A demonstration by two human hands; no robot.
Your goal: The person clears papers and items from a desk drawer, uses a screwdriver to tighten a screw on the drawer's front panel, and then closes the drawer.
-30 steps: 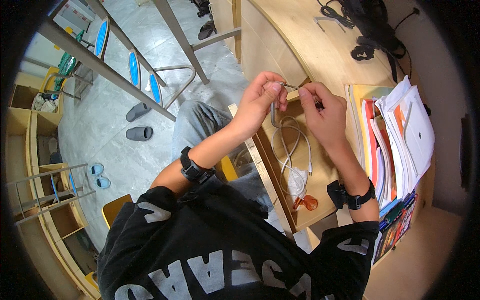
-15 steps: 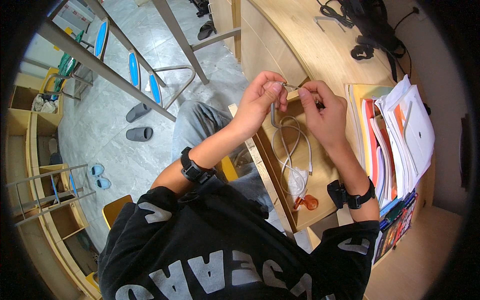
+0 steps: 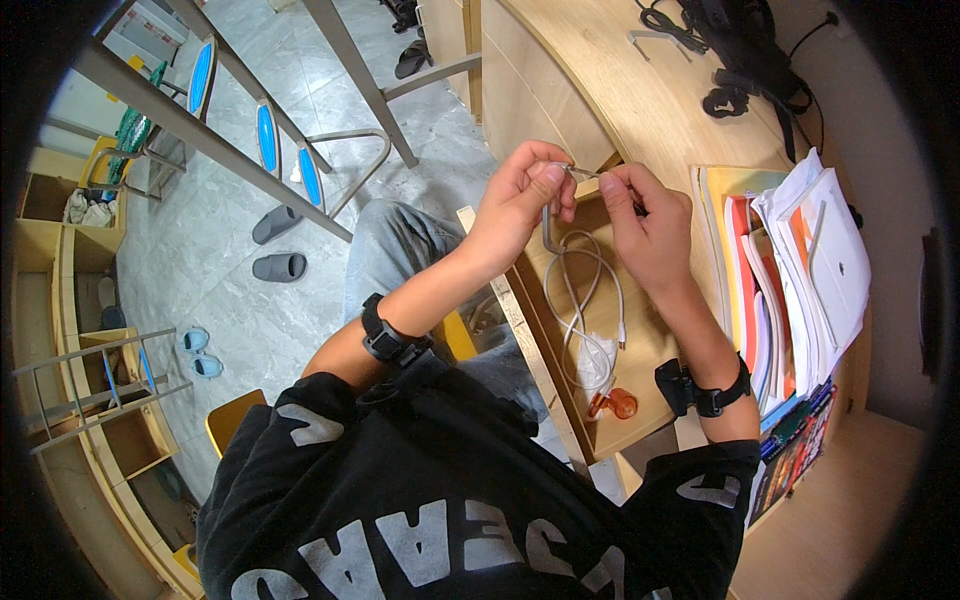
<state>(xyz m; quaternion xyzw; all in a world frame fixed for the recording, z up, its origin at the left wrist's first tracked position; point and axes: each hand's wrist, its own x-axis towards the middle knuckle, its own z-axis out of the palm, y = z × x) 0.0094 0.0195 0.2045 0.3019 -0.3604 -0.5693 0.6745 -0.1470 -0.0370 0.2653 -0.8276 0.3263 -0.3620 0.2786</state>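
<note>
Over an open wooden drawer (image 3: 512,318), my two hands work close together. My left hand (image 3: 522,200) pinches a small metal piece (image 3: 563,168) between thumb and fingertips; its exact kind is too small to tell. Below these fingers hangs a grey bent length (image 3: 547,230), reaching toward a looped pale cable (image 3: 618,290) in the drawer. My right hand (image 3: 652,222) is closed on a thin metal rod (image 3: 587,174) that points at the left fingertips. Something dark shows within the right hand's curled fingers, mostly hidden.
In the drawer lie a crumpled clear bag (image 3: 596,362) and an orange translucent item (image 3: 620,403). Papers and folders (image 3: 800,270) stand right of the drawer. Black straps and cables (image 3: 745,60) lie on the desk (image 3: 640,105). Metal bed-ladder rails (image 3: 230,150) and slippers (image 3: 279,267) are at the left.
My right hand has shifted very slightly down, along with the rod. My left hand keeps its place and its pinch.
</note>
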